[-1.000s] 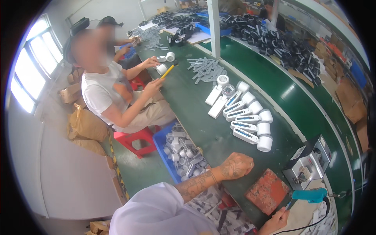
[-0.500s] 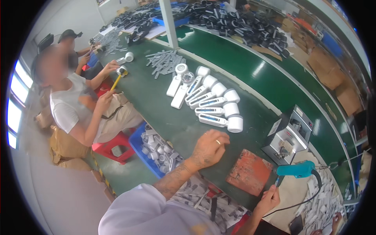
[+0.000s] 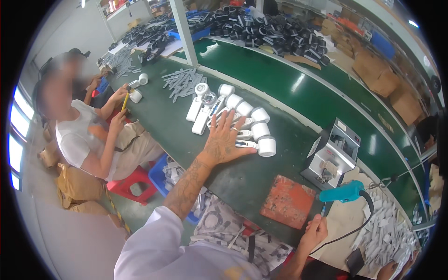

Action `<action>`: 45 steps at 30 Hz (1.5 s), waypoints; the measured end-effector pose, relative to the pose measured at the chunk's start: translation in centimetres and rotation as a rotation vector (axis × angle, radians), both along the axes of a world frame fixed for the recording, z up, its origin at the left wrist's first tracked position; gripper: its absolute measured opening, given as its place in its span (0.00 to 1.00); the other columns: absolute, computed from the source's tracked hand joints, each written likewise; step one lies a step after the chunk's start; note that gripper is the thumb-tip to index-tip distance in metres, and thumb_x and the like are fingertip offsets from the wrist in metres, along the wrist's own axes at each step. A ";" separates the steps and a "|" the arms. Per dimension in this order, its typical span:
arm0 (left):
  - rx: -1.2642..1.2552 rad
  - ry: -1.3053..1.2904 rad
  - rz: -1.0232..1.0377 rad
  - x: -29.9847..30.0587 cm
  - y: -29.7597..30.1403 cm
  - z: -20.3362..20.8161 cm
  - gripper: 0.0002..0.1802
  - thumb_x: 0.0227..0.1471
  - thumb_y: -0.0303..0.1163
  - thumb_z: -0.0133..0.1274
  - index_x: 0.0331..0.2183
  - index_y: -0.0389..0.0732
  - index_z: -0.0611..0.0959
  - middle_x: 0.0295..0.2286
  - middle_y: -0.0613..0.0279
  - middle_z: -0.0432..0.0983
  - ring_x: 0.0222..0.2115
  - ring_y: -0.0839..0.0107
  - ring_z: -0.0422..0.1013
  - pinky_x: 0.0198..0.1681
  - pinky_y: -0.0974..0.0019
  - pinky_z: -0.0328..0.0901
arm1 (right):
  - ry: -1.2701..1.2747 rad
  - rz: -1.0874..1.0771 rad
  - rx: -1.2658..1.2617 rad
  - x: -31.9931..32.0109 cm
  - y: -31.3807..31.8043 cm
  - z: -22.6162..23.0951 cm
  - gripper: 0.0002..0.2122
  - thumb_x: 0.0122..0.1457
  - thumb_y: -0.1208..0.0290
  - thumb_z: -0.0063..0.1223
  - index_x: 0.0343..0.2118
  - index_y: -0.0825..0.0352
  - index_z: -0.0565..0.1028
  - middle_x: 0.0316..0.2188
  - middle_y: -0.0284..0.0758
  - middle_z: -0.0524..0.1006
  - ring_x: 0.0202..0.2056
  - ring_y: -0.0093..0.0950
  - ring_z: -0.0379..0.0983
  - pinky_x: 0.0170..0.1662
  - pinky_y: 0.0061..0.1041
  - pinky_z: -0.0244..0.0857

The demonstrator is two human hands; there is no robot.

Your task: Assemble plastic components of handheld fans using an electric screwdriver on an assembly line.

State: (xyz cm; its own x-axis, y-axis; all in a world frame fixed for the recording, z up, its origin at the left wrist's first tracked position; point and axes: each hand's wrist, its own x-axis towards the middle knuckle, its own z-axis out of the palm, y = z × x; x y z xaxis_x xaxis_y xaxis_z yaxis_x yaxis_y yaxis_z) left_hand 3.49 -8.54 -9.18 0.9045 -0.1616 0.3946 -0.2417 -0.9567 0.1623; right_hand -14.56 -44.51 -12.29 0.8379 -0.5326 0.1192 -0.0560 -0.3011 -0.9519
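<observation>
You are seated at a long green workbench [image 3: 168,126] in a workshop, with a second green belt running behind it and heaps of dark parts at the far end. The row of white handheld devices [image 3: 233,119] lies in the middle of the bench, side by side, round heads pointing away from you to the right. I count about eight of them, though the ones under your palm are partly hidden, so the number is not certain.

Your left hand [image 3: 223,140] lies flat on the near end of that row, fingers spread and released, pressing on the devices rather than gripping any one. Your right hand [image 3: 313,229], well to the right of the row and nearer your body, is closed around something thin just below the teal power screwdriver [image 3: 343,192]; I cannot tell exactly what it pinches.

By their look the devices are rigid moulded plastic, light, smooth and likely a bit slippery. The slim handle looks like the sensible place to take one, since the round head is bulkier and may roll.

Right of the row stands one small grey machine [image 3: 332,154], and one orange mat [image 3: 288,201] lies in front of it. Left of the row sits one loose pile of grey strips [image 3: 179,83]. A seated co-worker [image 3: 100,140] works further left, with one blue bin [image 3: 165,175] at the bench edge.
</observation>
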 end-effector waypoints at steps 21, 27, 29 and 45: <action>0.007 -0.068 0.221 1.7 1.8 -1.2 0.61 0.44 0.76 0.56 0.66 0.42 0.66 0.67 0.41 0.53 0.69 0.45 0.46 0.71 0.36 0.34 | -0.077 0.058 -0.041 0.2 0.2 0.4 0.21 0.70 0.67 0.50 0.19 0.71 0.68 0.19 0.30 0.64 0.20 0.17 0.60 0.24 0.21 0.52; -0.165 -0.282 0.342 -2.1 3.2 -2.1 0.39 0.58 0.47 0.58 0.61 0.32 0.68 0.63 0.39 0.60 0.65 0.44 0.54 0.68 0.44 0.46 | -0.063 0.047 -0.037 0.3 0.2 0.6 0.20 0.70 0.67 0.50 0.19 0.71 0.67 0.19 0.30 0.64 0.20 0.18 0.60 0.24 0.22 0.52; -0.130 -0.267 0.389 -3.5 5.8 -3.0 0.35 0.57 0.42 0.59 0.59 0.32 0.69 0.60 0.41 0.64 0.62 0.43 0.58 0.65 0.45 0.52 | -0.058 0.060 -0.032 0.3 0.4 0.7 0.20 0.70 0.67 0.49 0.20 0.71 0.67 0.19 0.30 0.64 0.20 0.18 0.60 0.24 0.22 0.52; -0.629 -0.213 0.434 -2.9 14.4 -4.0 0.14 0.62 0.29 0.53 0.48 0.36 0.79 0.38 0.45 0.80 0.40 0.50 0.77 0.44 0.54 0.71 | -0.063 0.068 -0.063 0.3 -0.1 0.3 0.21 0.70 0.67 0.49 0.19 0.71 0.67 0.19 0.30 0.64 0.20 0.18 0.60 0.25 0.21 0.53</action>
